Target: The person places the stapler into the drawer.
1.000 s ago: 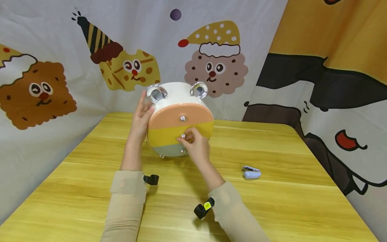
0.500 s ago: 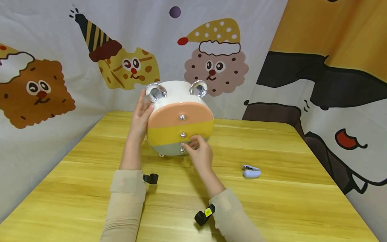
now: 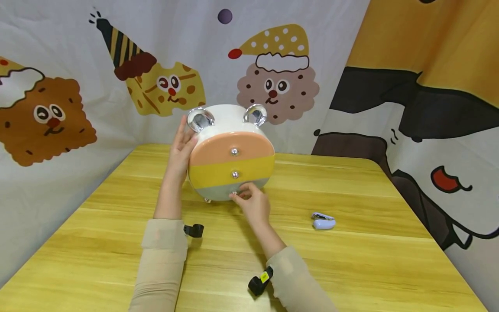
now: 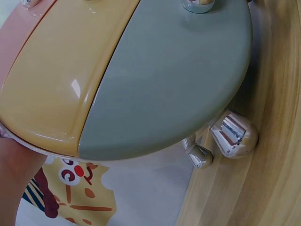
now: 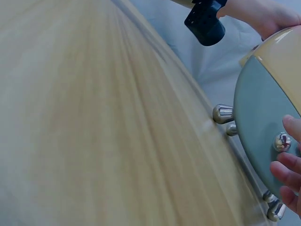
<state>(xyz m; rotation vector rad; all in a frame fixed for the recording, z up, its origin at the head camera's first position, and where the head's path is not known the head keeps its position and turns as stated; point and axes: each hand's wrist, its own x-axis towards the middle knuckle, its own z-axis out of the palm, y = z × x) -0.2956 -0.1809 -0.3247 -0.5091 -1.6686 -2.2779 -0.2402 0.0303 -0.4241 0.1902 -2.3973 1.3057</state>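
Observation:
A small round drawer chest (image 3: 224,117) with silver ears and short silver feet stands on the table. Its front has an orange drawer (image 3: 214,149), a yellow drawer (image 3: 210,174) and a grey-green drawer (image 4: 164,80), each with a silver ball knob. Against the chest's left side rests my left hand (image 3: 180,151), fingers straight and pointing up, thumb along the front edge. My right hand (image 3: 254,206) is at the lowest drawer; thumb and curled fingers pinch its knob (image 5: 282,141) from either side. All three drawer fronts sit flush in the chest.
To the right on the wooden table (image 3: 351,268) lies a small light-blue stapler (image 3: 323,221). A patterned cloth (image 3: 218,65) hangs behind the table. Black wrist cameras (image 3: 260,281) jut from both sleeves.
My right hand has gone down from the yellow drawer's knob to the grey-green drawer's knob. The left hand and the chest have stayed in place.

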